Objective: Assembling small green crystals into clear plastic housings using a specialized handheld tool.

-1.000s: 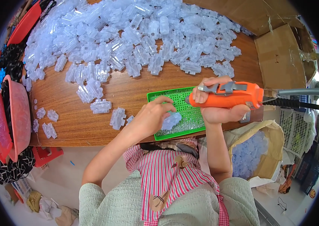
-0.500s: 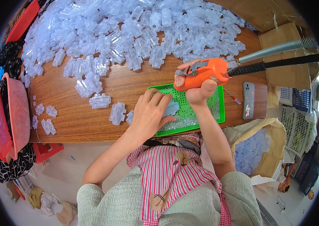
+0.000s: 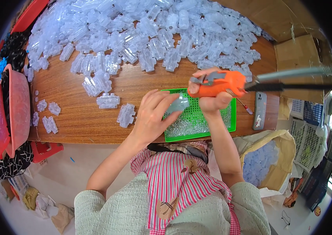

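Note:
In my left hand (image 3: 154, 111) is a clear plastic part (image 3: 180, 102), gripped between thumb and fingers above the left side of a green tray (image 3: 233, 117). Many small silvery screws (image 3: 189, 128) lie along the tray's near side, and its perforated middle shows. My right hand (image 3: 215, 102) is wrapped round an orange power screwdriver (image 3: 217, 84) with a grey lever, over the tray's far right part. Its tip is not visible. A black cable and a grey spring run off from it to the right, blurred. One clear plastic piece (image 3: 126, 115) lies just left of my left hand.
A big heap of clear plastic pieces (image 3: 134, 29) covers the table's far side. A phone (image 3: 259, 111) and a small screwdriver (image 3: 246, 106) lie right of the tray. Pink basins (image 3: 19, 113) stand at left, cardboard (image 3: 297, 55) at right, a sack of pieces (image 3: 287, 156) below the table.
My left hand has raised the clear plastic part slightly away from me and tilted it. The power screwdriver has dipped a little nearer to me. The whole view has shifted slightly.

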{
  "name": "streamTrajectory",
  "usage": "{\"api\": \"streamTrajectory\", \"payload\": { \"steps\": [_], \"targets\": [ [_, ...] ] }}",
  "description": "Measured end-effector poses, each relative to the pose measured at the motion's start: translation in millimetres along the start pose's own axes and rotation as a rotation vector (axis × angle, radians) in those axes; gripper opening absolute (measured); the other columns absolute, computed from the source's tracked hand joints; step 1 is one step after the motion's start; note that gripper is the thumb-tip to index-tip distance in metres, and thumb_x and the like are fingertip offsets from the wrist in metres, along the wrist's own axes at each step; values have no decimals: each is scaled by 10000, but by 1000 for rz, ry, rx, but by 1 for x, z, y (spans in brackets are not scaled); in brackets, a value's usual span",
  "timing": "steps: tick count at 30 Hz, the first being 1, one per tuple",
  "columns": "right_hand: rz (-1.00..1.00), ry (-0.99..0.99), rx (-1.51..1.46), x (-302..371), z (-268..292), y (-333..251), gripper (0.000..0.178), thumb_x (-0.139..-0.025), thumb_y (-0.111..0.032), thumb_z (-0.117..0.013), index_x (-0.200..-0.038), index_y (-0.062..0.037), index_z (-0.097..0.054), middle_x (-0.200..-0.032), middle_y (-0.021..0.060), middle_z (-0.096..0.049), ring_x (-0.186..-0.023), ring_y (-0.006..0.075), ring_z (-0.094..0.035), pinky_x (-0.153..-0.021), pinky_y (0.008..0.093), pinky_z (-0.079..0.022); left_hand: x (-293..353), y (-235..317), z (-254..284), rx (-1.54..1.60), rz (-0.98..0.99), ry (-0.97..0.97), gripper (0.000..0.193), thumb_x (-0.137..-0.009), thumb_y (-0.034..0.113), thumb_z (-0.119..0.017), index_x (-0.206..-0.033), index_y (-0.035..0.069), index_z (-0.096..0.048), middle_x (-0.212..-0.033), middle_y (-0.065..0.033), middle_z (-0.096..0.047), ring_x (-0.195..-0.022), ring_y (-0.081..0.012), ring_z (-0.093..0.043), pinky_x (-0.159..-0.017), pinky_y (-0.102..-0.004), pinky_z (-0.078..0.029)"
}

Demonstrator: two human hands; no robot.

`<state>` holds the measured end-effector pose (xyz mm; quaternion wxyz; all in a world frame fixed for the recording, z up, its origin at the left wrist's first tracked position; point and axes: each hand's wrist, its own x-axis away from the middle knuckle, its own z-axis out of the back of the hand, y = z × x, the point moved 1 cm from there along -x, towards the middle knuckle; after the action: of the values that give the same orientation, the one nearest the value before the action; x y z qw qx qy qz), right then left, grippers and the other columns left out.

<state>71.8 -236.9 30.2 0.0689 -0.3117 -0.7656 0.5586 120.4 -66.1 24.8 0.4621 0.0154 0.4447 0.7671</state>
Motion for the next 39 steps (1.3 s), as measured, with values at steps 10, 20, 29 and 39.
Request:
{"api": "streamTrajectory", "payload": {
  "steps": [10, 20, 29, 39],
  "targets": [
    [298, -287, -194, -14, -18, -75, 1117, -592, -958, -404, -1032, 62, -527, -676, 136, -571, -604, 214, -553, -547, 352, -488, -20, -16, -15, 257, 243, -17, 940, -695, 100, -791, -1472, 124, -264, -1020, -92, -674, -980, -265, -637, -863, -367, -489],
    [215, -391, -228, -15, -26, -34, 1165, -514, -945, -506, -1052, 88, -535, -715, 109, -571, -647, 186, -552, -596, 305, -463, -24, -24, -17, 469, 317, -35, 959, -687, 80, -778, -1467, 85, -220, -990, -138, -665, -975, -322, -629, -875, -394, -493],
    [181, -363, -37, -8, -40, -30, 600, -805, -515, -646, -937, 65, -566, -703, 105, -565, -602, 173, -545, -541, 288, -437, -21, -28, -17, 488, 293, -23, 889, -673, 56, -760, -1423, 76, -283, -981, -161, -664, -964, -344, -631, -827, -398, -507],
    [204, -404, 171, -6, -42, -26, 1069, -589, -949, -436, -1006, 27, -561, -653, 76, -547, -575, 188, -526, -539, 311, -452, -19, -29, -15, 459, 207, -6, 767, -691, 73, -752, -1355, 83, -367, -978, -164, -648, -955, -351, -618, -801, -423, -508]
  ]
}}
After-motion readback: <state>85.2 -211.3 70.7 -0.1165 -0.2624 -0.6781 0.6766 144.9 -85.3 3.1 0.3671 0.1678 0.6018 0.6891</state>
